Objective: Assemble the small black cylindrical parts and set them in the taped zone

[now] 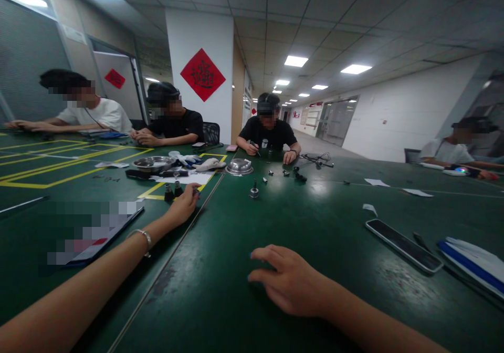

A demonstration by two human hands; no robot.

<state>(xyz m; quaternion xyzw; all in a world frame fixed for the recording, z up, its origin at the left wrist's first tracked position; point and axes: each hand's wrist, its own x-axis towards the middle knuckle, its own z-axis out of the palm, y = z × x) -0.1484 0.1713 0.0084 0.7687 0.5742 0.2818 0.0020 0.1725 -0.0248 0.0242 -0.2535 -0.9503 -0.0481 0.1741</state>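
My left hand (186, 206) reaches out over the green table with its fingers curled together. A small dark spot shows at its fingertips, too small to name. Just to its left two black cylindrical parts (169, 192) stand upright on the table. My right hand (289, 279) is held low over the near part of the tabletop, fingers apart and nothing between them. Beyond both hands, a small metal part with a round base and a thin upright stem (254, 189) stands by itself.
Metal bowls (239, 167), gloves (185, 158) and several small dark parts (300, 176) lie farther back. A phone (403, 245) is at the right, a document folder (104, 240) at the left. Several people sit around the table; one opposite holds a pen-like tool. A seam crosses the tabletop.
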